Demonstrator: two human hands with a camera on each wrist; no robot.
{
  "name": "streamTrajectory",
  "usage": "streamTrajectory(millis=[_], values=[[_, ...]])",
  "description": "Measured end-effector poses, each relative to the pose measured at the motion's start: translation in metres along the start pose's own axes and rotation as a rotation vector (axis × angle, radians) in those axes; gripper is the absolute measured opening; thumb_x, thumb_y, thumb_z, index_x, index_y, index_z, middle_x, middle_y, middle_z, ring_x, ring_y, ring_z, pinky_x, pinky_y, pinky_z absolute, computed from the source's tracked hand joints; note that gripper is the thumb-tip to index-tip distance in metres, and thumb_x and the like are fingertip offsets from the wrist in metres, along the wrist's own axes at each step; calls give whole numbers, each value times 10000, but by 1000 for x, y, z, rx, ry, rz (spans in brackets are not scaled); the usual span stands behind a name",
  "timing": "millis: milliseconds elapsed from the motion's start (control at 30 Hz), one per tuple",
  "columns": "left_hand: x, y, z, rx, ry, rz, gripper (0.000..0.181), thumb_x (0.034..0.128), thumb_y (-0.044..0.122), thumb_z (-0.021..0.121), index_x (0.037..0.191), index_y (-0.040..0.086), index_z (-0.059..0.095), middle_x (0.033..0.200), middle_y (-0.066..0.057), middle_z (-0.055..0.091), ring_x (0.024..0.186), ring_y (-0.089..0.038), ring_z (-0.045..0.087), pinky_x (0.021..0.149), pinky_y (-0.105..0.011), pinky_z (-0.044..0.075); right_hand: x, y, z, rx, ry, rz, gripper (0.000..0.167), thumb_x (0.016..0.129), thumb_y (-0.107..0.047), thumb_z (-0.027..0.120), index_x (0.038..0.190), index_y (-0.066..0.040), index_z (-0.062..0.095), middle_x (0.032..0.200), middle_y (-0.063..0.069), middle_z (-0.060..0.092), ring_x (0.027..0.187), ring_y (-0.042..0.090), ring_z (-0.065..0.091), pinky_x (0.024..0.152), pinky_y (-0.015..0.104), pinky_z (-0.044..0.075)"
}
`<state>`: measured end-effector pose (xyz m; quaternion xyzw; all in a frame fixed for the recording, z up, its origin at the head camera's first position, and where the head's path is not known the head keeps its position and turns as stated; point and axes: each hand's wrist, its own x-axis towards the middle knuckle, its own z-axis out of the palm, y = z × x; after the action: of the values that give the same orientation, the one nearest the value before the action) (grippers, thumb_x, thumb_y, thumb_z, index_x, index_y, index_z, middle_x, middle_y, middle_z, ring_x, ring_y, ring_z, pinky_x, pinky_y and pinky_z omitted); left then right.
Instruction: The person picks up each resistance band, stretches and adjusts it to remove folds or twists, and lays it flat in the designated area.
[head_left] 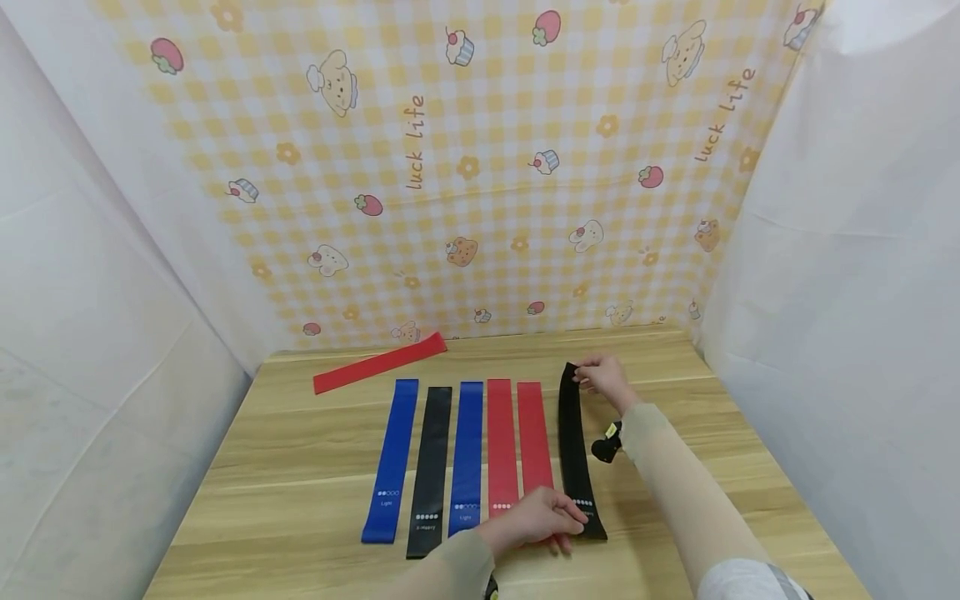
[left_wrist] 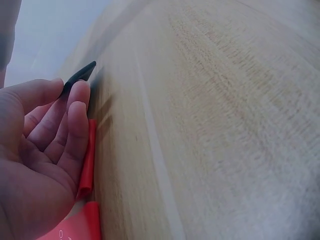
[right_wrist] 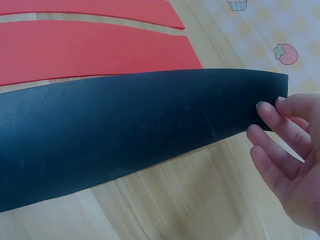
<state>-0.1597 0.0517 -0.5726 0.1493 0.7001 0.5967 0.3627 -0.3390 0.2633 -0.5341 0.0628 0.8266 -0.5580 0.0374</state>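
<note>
A black resistance band (head_left: pixel 572 442) lies lengthwise at the right end of a row of flat bands. My left hand (head_left: pixel 534 517) pinches its near end between thumb and finger, and in the left wrist view that end (left_wrist: pixel 80 77) is tilted off the wood. At the far end, my right hand (head_left: pixel 606 379) holds the band by its edge with thumb and fingertips. The right wrist view shows the band (right_wrist: pixel 140 130) stretched out and slightly bowed. Just left of it is a red band (head_left: pixel 534 433), its near end partly hidden by my left hand.
Another red band (head_left: pixel 502 450), a blue band (head_left: pixel 468 442), a second black band (head_left: pixel 432 458) and a second blue band (head_left: pixel 393 458) continue the row leftward. One more red band (head_left: pixel 378 364) lies slanted at the back left. A checked cloth (head_left: pixel 480 208) hangs behind the wooden table (head_left: pixel 285 475).
</note>
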Motion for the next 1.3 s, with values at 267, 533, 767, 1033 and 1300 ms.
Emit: streamTrajectory(millis=[267,533,767,1033,1300], values=[[-1,-1,1,12,18,-13,70,879,38,690,927,43,741,703,-156,694,519,-126,611,457,-273,517,0,0,2,2,-6,20,256,939,-43,555,1144,98,615,854,126,715,770,277,694,646,370,556],[-3,1,1,9,8,-31,69,888,41,681,928,37,737,701,-140,694,534,-138,630,495,-271,535,1,6,6,10,8,25,225,934,-35,563,1110,90,627,849,133,711,766,302,696,643,359,569],[-2,-2,1,24,14,-30,61,888,42,681,914,43,736,683,-128,688,527,-144,629,499,-277,538,1,5,10,-3,-10,20,241,939,-44,553,1125,93,623,918,205,704,803,328,691,651,353,566],[2,-8,2,50,25,-23,60,888,55,684,876,77,738,644,-93,675,505,-139,621,483,-267,529,1,8,14,-14,-10,24,255,940,-34,550,1142,109,615,877,169,707,806,308,692,668,351,562],[0,-7,1,53,21,-35,74,889,48,679,881,66,750,664,-76,682,511,-139,627,478,-264,528,-1,8,19,-36,-15,22,251,951,-45,543,1140,96,629,940,197,706,875,349,685,724,384,561]])
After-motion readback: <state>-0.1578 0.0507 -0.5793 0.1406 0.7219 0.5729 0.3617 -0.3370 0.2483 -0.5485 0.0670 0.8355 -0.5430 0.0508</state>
